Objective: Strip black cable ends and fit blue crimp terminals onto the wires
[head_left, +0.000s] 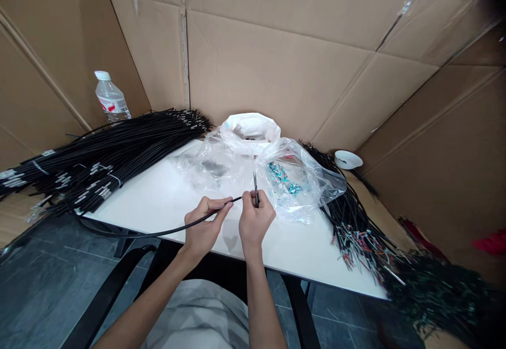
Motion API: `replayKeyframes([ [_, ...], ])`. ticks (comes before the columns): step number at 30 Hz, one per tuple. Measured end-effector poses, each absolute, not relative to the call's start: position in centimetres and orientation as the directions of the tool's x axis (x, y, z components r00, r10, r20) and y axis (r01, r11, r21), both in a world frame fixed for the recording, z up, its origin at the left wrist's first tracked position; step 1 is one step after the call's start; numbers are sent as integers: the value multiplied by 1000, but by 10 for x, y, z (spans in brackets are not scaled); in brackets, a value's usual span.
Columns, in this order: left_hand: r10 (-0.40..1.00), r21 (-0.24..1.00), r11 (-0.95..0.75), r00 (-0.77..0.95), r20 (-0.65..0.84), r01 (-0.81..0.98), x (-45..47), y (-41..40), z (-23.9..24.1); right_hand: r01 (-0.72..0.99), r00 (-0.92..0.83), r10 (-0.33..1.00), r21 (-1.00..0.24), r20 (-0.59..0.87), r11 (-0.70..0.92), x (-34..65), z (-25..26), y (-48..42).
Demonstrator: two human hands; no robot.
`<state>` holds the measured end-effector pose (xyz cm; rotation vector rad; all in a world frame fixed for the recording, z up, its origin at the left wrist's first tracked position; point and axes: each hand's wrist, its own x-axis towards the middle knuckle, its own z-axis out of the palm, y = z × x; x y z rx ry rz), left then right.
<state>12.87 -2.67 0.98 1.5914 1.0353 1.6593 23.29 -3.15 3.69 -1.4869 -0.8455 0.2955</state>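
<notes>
My left hand [203, 225] is closed on a thin black cable [158, 231] near its end; the cable trails left and down off the white table [166, 196]. Just beside it, my right hand [255, 217] pinches a short, thin dark piece [255, 188] that stands upright between its fingers. The cable's tip reaches my right hand's fingertips. Both hands hover over the table's front edge. Right behind them lies a clear plastic bag [300, 180] with small teal parts [282, 176] inside.
A big bundle of black cables [98, 159] covers the table's left end. More cables with coloured wire ends [356, 228] spill off the right side. A water bottle [110, 98], a white bag [249, 127], a small white bowl [348, 159] and cardboard walls [276, 69] stand behind.
</notes>
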Motion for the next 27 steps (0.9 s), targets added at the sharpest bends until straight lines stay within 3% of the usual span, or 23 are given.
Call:
replayKeyframes([
  [4,821,818,-566,-18,570,100,124,-17,9,228,750,611,-966,253,121,232,45,-30],
  [9,811,807,-585,69,581,82,124,-6,13,461,752,536,-887,384,-11,234,55,-26],
  [14,856,855,-515,-10,517,62,126,-1,32,452,631,686,-890,362,54,252,64,-34],
  [18,904,904,-427,-16,427,-11,121,4,53,514,620,649,-853,440,87,297,69,-58],
  [21,917,916,-393,34,397,-78,118,8,71,683,482,777,-729,405,-43,343,77,-76],
  [24,910,918,-379,132,393,-118,117,11,87,858,205,969,-501,134,-112,380,86,-84],
  [27,887,918,-369,241,394,-143,118,17,103,966,129,991,-221,-28,-132,395,89,-81],
])
